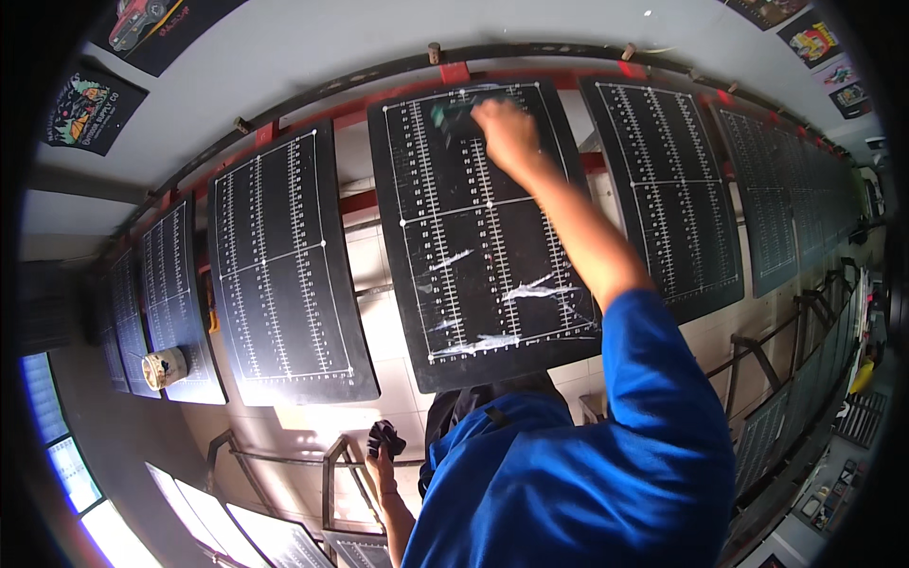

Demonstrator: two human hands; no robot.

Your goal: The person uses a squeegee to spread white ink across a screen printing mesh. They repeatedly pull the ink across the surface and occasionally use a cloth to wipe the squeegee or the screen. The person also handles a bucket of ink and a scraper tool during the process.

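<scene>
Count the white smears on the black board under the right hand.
4 white smears on the board: one mid-left, one right of centre, a small one lower left, a long one along the bottom. The arm may hide more.

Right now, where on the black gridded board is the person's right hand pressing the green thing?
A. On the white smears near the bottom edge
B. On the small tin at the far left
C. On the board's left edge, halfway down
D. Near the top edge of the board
D: the right hand holds the green thing against the black board near its top edge, far above the white smears.
</scene>
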